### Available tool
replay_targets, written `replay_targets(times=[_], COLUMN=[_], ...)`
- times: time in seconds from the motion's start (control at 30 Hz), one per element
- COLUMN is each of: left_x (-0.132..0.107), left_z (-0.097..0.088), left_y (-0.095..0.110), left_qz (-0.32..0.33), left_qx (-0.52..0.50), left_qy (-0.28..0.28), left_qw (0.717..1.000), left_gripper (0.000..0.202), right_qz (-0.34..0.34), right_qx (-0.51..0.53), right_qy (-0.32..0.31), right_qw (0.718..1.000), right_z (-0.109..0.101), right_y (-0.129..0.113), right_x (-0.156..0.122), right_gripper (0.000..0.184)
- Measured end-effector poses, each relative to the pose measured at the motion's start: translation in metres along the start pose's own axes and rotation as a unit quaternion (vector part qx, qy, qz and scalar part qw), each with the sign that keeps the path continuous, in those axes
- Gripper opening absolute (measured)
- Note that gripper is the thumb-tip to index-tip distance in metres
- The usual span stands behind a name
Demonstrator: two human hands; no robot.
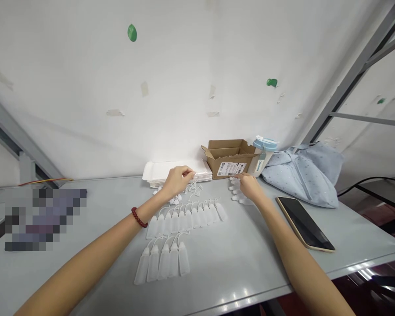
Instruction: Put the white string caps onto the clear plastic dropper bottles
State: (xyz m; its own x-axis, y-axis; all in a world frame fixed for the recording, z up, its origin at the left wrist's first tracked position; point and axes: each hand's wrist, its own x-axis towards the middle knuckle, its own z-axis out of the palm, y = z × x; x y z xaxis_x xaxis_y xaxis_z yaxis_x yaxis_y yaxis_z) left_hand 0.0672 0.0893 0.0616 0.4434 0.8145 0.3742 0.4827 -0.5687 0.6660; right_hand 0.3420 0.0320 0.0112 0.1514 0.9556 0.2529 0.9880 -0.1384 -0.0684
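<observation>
Two rows of small translucent squeeze bottles lie flat on the grey table: a long row [187,217] and a shorter front row [163,261]. My left hand [177,180], with a red bead bracelet on the wrist, is curled over a scatter of small white caps [184,193] and pinches something tiny I cannot make out. My right hand [248,186] reaches to a small heap of bottles [237,193] in front of the cardboard box [230,158]; its fingers are closed around a small piece there.
A stack of white trays [158,172] lies against the wall. Beside the box stands a cup with a blue lid [263,153], then a light blue cloth bag [303,175]. A dark tablet [304,223] lies at the right. The table edge [283,289] runs close in front.
</observation>
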Motion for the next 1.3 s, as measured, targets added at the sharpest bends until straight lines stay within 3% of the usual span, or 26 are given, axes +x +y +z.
replay_targets(times=[0.13, 0.27, 0.53, 0.77, 1.03, 1.3], left_x=[-0.016, -0.049, -0.101, -0.105, -0.107, -0.111], left_z=[-0.011, -0.025, -0.042, -0.048, -0.041, -0.035], left_y=[0.001, 0.002, -0.015, -0.014, -0.013, -0.01], left_qz=[-0.015, -0.029, -0.092, -0.114, -0.111, -0.002], left_qx=[-0.031, -0.04, -0.047, -0.111, -0.146, -0.083], left_qy=[-0.002, 0.003, 0.153, 0.153, 0.135, 0.139], left_qw=[0.999, 0.999, 0.983, 0.975, 0.974, 0.987], left_gripper=[0.024, 0.021, 0.017, 0.014, 0.011, 0.008], right_qz=[0.0, -0.003, 0.003, -0.007, 0.013, 0.061], right_qx=[0.002, 0.005, 0.029, 0.045, 0.093, 0.184], right_qy=[0.006, 0.013, 0.017, 0.014, 0.018, 0.061], right_qw=[1.0, 1.0, 0.999, 0.999, 0.995, 0.979], right_z=[0.002, 0.004, 0.018, 0.022, 0.024, 0.019], right_y=[0.002, 0.004, 0.008, 0.013, 0.013, 0.005], right_x=[0.001, 0.002, 0.005, 0.01, 0.014, 0.009], right_gripper=[0.042, 0.042, 0.033, 0.03, 0.025, 0.019])
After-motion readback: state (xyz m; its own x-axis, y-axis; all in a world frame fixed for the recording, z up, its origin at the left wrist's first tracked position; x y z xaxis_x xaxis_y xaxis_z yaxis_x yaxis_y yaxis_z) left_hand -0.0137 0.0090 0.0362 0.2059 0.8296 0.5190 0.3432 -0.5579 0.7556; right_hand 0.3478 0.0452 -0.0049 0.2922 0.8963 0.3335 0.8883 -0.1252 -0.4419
